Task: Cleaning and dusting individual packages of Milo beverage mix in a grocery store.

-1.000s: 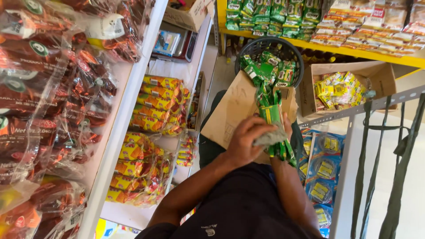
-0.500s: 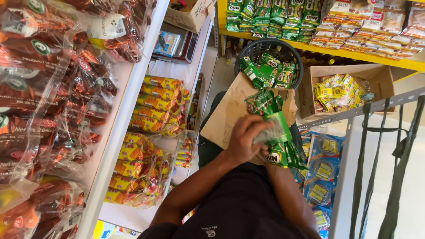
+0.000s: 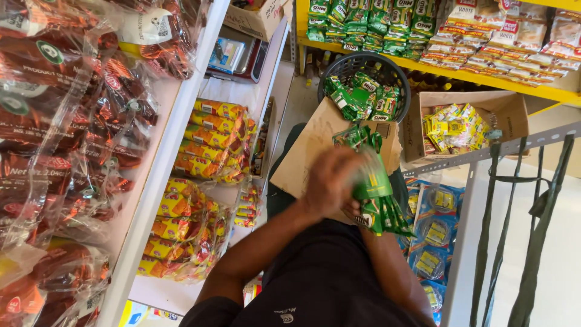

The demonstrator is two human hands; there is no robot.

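Note:
My left hand (image 3: pixel 330 181) and my right hand (image 3: pixel 353 209) are together in front of my chest, both closed on a strip of green sachets (image 3: pixel 373 181). The strip is bunched and folded between the hands, with its lower end hanging at my right. My right hand is mostly hidden behind the left hand and the sachets. Just beyond the hands lies a flat brown cardboard box (image 3: pixel 305 157). Behind it stands a dark round basket (image 3: pixel 363 63) holding more green sachets (image 3: pixel 360 97).
A white shelf (image 3: pixel 175 139) at my left carries yellow-orange packs and brown bags in clear plastic. An open carton (image 3: pixel 505 112) of yellow sachets sits at the right. A yellow shelf (image 3: pixel 484 75) at the back holds green and white packets. A grey metal rack (image 3: pixel 469 236) stands at the right.
The green strip, held stretched upward a second ago, has been gathered and folded down into my hands. My left hand has shifted right over the sachets.

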